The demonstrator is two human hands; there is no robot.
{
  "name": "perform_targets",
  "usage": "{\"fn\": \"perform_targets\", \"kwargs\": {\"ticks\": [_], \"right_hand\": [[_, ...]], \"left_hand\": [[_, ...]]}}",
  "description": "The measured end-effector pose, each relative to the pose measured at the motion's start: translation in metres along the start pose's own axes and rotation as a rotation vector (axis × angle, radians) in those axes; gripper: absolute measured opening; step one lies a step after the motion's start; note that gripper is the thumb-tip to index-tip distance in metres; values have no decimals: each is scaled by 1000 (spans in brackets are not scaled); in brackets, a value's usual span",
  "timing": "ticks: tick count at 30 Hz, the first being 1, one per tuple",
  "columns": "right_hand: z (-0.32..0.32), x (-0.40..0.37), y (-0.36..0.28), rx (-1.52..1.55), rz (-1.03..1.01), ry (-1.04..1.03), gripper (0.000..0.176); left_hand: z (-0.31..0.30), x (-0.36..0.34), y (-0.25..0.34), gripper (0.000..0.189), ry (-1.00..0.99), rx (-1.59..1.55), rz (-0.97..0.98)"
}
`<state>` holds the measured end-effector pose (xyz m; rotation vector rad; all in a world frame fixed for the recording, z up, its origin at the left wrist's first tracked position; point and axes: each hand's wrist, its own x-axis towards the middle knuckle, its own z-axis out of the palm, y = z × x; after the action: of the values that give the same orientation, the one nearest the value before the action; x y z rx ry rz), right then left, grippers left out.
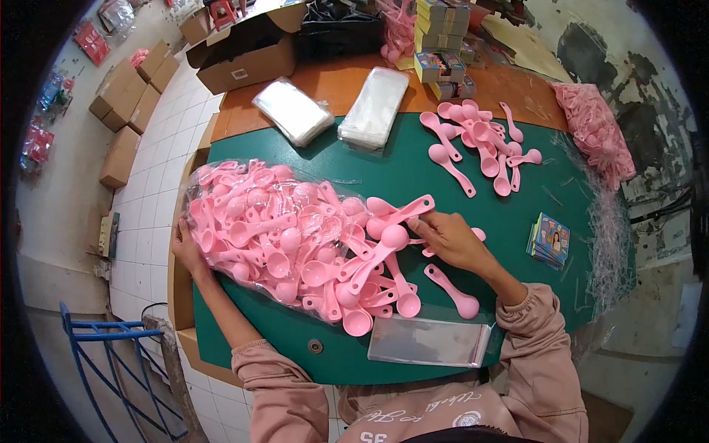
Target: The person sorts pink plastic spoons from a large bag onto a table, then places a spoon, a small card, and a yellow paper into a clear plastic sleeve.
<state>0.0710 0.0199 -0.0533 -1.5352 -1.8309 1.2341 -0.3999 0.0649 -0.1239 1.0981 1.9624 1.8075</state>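
Note:
A large clear plastic bag full of pink measuring spoons lies on the green table top, its mouth facing right. My left hand grips the bag's far left end, with its fingers partly hidden by the plastic. At the mouth, several spoons spill out in a heap. My right hand is closed on the handle end of a pink measuring spoon above that heap. Just below this hand rests a loose spoon. Close to my body lies a flat clear plastic sleeve.
Two stacks of clear sleeves lie toward the back. A spoon pile sits at the back right, and a small stack of printed cards lies right. Bundled boxes and an open carton stand behind.

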Motion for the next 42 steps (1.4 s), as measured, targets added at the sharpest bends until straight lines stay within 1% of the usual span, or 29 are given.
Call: {"fn": "perform_targets", "kwargs": {"ticks": [2, 5, 7, 8, 10, 11, 13, 17, 19, 20, 22, 23, 24, 26, 28, 30, 32, 34, 36, 38, 39, 41, 42], "right_hand": [[-1, 1, -5, 35, -8, 19, 35], [-5, 4, -14, 21, -56, 61, 37], [-4, 11, -12, -138, -103, 90, 39], [-3, 15, -11, -137, -104, 93, 39], [0, 24, -9, -171, 93, 119, 40], [4, 27, -7, -172, 91, 123, 40], [12, 32, -1, -200, 28, 265, 37], [14, 35, 1, -245, -33, 307, 36], [8, 35, -2, -44, -127, 248, 37], [4, 36, -4, -42, -126, 248, 37], [-9, 35, -10, 186, -37, 47, 34], [-17, 27, -24, 437, 41, -33, 28], [-23, 26, -24, 440, 45, -29, 28], [-43, 28, -17, 484, -26, 13, 24], [-64, 39, -2, 475, -110, 159, 24], [-87, 50, -4, 413, -102, 352, 23], [-114, 71, 12, 310, 23, 412, 24], [-139, 94, 34, 292, 12, 421, 25], [-149, 101, 40, 278, 3, 426, 26], [-154, 104, 44, -713, -52, 733, 31], [-133, 90, 34, -1018, -5, 973, 33], [-112, 58, 0, -670, -258, 631, 30], [-96, 44, -7, -558, -402, 345, 30]], "left_hand": [[0, -1, 2, 26, 5, 11, 13], [1, -2, 4, 26, 0, 2, -24], [1, -1, 1, 26, 3, -13, -28], [1, -1, 1, 26, 1, -15, -25], [1, -2, 3, 26, 2, 12, 4], [0, 0, 0, 26, 3, 9, 6], [-2, 3, -5, 27, -15, 36, 32], [-2, 2, -3, 27, -5, 38, 11], [-2, 0, 1, 27, -13, 26, -21], [-2, 1, 0, 27, -14, 28, -20], [-2, 2, -2, 27, -24, -16, -35], [-2, 1, -1, 27, -29, -15, -36], [-1, 0, 0, 27, -27, -27, -32], [0, -1, 4, 27, -27, -40, -30], [0, -3, 7, 27, -23, 19, -29], [-1, -2, 5, 27, -22, 16, -17], [-1, 0, 2, 26, -21, 10, -5], [-2, 1, -1, 26, -30, 5, -1], [-2, 1, -2, 26, -20, 17, 4], [-2, 2, -1, 25, -12, 26, 10], [-1, 2, -1, 25, -14, 25, 5], [-2, 1, 0, 25, -15, 28, -3], [-1, 1, 2, 26, -11, 27, -7]]}}
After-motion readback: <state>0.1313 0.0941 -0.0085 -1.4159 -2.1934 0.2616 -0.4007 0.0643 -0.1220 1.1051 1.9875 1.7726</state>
